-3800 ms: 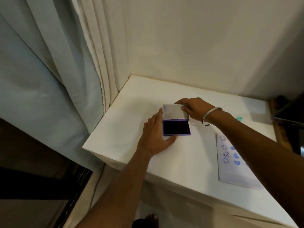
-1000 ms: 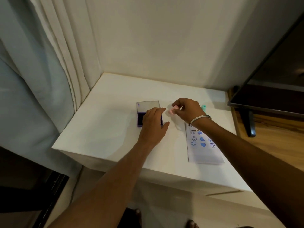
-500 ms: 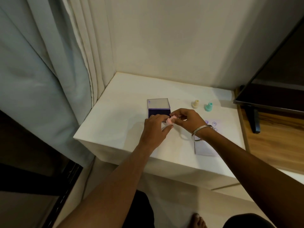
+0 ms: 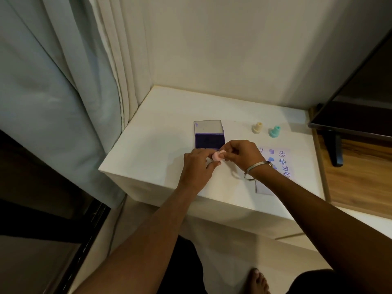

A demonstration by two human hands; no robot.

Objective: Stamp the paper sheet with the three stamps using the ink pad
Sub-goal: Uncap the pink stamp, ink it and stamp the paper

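A small pink stamp (image 4: 217, 156) is pinched between the fingers of my left hand (image 4: 198, 166) and my right hand (image 4: 240, 155), just above the white table (image 4: 152, 145). Right behind my hands lies the ink pad (image 4: 209, 140), open, its clear lid laid back and its dark purple pad showing. A cream stamp (image 4: 257, 127) and a teal stamp (image 4: 274, 131) stand upright at the back right. The paper sheet (image 4: 277, 164) lies to the right, partly under my right wrist, with rows of purple smileys and hearts on it.
A wall runs along the table's back, and curtains (image 4: 63, 92) hang to its left. A dark screen on a stand (image 4: 350, 115) sits on a wooden surface (image 4: 360, 172) at the right. The table's front edge is near my forearms; my bare foot (image 4: 258, 281) shows below.
My right hand picked up the pink stamp and brought it in front of the ink pad. My left hand left the pad and joined the right on the stamp.
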